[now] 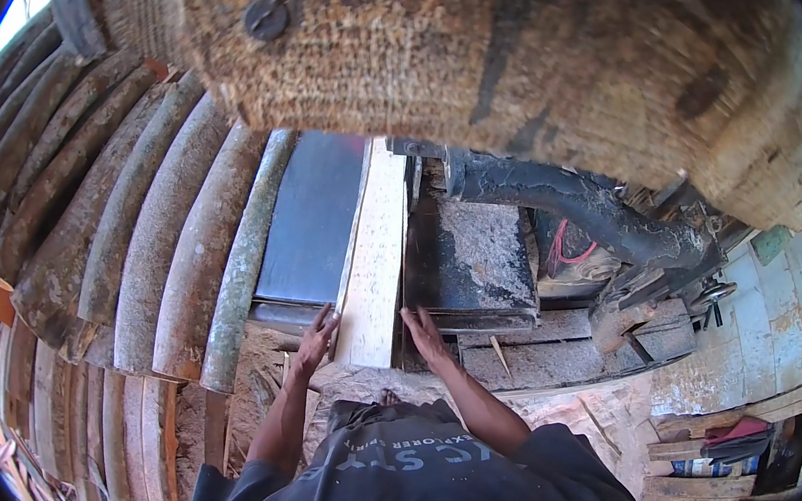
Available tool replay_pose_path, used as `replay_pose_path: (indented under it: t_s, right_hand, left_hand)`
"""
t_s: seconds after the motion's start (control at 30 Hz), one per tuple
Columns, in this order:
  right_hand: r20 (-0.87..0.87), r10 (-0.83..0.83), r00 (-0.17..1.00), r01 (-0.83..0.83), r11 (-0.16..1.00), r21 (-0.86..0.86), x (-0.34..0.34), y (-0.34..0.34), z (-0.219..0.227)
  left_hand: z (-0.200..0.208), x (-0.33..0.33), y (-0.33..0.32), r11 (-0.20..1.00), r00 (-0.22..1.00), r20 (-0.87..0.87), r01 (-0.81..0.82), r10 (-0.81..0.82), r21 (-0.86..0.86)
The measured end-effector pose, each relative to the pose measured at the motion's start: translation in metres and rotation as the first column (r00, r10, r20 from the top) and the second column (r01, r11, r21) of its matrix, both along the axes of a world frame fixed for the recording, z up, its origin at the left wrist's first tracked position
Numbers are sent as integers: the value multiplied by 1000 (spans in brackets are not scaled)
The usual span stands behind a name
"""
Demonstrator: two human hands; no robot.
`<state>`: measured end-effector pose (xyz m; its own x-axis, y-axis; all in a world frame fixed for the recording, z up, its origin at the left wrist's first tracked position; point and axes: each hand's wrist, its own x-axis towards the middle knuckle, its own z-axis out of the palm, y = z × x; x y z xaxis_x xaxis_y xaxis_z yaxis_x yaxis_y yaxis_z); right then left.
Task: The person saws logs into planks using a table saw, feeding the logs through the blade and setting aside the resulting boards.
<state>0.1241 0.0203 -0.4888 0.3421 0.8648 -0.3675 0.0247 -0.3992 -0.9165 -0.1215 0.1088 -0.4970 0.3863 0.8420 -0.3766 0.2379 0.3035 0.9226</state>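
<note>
A long pale sawn plank (pixel 371 264) lies lengthwise on a dark metal machine table (pixel 311 223), its near end jutting past the table's front edge. My left hand (pixel 317 337) is at the plank's left side near that end, fingers stretched out and close to its edge. Across from it, my right hand (pixel 424 333) reaches up along the right side, fingers extended beside the plank and the second table section (pixel 433 257). Neither hand wraps around the wood. Whether the right fingertips touch the plank or the table edge, I cannot tell.
Bark-covered slabs (pixel 183 246) are stacked at the left. A big weathered beam (pixel 495 32) crosses overhead. Right of the plank, a thick dark curved machine arm (pixel 553 194) stands over sawdust, near a pink cord (pixel 571 249) and a small handwheel (pixel 717 292).
</note>
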Motion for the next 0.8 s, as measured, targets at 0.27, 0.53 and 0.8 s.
replay_pose_path:
  t_s: [0.27, 0.53, 0.8]
  right_hand:
    - [-55, 168, 984, -166, 985, 39, -59, -91, 5]
    - [-275, 113, 955, -131, 990, -48, -108, -198, 7]
    - [-116, 136, 984, -147, 985, -94, -158, -304, -34]
  left_hand:
    - [30, -35, -84, 974, 966, 225, 168, -130, -155]
    - [39, -79, -182, 964, 942, 325, 164, -89, -210]
    - [25, -136, -284, 954, 952, 300, 143, -59, -265]
